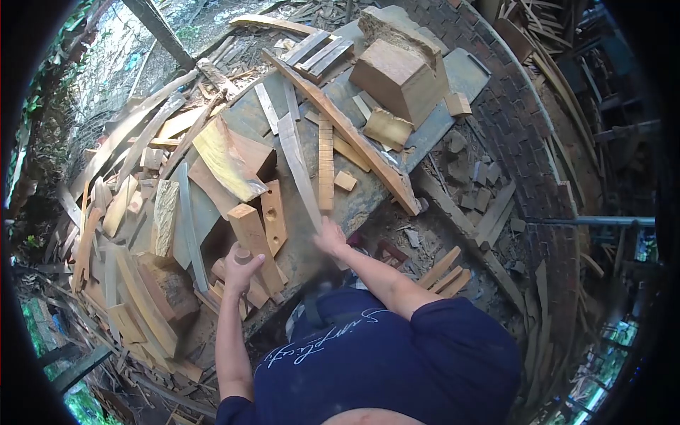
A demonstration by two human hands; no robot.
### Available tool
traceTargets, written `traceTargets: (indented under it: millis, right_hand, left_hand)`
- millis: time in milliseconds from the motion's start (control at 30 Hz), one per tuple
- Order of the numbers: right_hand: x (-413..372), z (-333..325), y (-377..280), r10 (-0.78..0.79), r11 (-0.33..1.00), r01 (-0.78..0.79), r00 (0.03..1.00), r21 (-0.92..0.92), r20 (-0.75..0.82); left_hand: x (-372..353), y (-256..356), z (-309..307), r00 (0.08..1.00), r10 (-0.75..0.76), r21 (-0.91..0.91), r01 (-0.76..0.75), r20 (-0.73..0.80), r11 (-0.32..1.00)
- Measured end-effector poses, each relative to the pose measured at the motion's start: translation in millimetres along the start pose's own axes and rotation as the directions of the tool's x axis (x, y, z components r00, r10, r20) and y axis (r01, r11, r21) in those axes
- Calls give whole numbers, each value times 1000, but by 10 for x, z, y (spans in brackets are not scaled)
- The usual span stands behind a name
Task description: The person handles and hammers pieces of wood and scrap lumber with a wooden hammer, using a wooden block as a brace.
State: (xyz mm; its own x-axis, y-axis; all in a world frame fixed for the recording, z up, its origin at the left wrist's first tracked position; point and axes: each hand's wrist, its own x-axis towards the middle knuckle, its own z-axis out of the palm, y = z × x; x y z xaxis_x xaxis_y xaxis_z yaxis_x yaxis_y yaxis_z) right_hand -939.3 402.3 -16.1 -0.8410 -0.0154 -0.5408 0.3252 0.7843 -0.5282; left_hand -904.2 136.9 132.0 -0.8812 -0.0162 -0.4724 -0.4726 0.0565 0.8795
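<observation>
My left hand [241, 273] is wrapped round a short wooden piece with a round end [243, 253]; the rest of that piece is hidden by the fingers. Right beside it a thick squared wood block [256, 241] leans at a slant. My right hand [331, 239] grips the near end of a long thin greyish wood strip [297, 159], which points away across the worktable. Close by lie a board with drilled holes [273, 216] and a narrow slat with crosswise marks [326, 163].
A big squared timber block [400, 74] stands at the far right of the worktable [368, 188]. A long plank [347, 131] crosses the middle. Scrap wood [152, 273] heaps up on the left. A brick ledge [510, 120] runs along the right, with offcuts [482, 188] beneath the table edge.
</observation>
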Motion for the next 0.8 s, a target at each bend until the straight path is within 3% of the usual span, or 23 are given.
traceTargets:
  millis: [67, 133, 200, 267, 300, 467, 533, 567, 667, 700, 800]
  right_hand:
    - [60, 171, 81, -21, 1000, 21, 997, 1, -70]
    - [82, 108, 164, -60, 983, 78, 992, 165, -113]
    - [77, -94, 194, -65, 982, 78, 995, 171, -81]
    - [51, -326, 257, -120, 862, 46, 986, 504, 114]
    - [70, -427, 274, -180, 826, 70, 973, 559, 144]
    - [-101, -933, 214, -266, 846, 172, 957, 505, 119]
    - [-342, -1242, 28, -217, 806, 58, 955, 589, 202]
    - [-327, -1242, 107, -342, 818, 263, 938, 512, 65]
    - [-315, -1495, 345, -279, 816, 211, 959, 538, 48]
    - [-289, -1676, 382, -249, 878, 221, 968, 424, 10]
    - [4, -2245, 614, -361, 910, 397, 900, 119, -244]
  left_hand:
    - [-75, -188, -175, 1000, -30, -6, 30, -1, 1000]
    - [-176, -239, -291, 999, -37, -25, 38, 17, 999]
    - [-237, -342, -384, 999, -39, -34, 38, -8, 999]
    - [-287, -361, -434, 1000, -10, -40, 9, -12, 999]
    - [-303, -365, -441, 1000, 7, -29, -7, -15, 1000]
    - [-235, -398, -364, 1000, 2, -84, -4, -20, 996]
    - [-165, -462, -298, 999, -9, -114, 3, -49, 994]
    - [-160, -420, -231, 998, -8, -139, -2, -69, 990]
    - [-141, -318, -34, 993, -30, -165, 11, -115, 986]
    - [-171, -218, 58, 987, -38, -132, 17, -155, 991]
    - [-142, -147, 279, 981, -25, -88, 8, -193, 996]
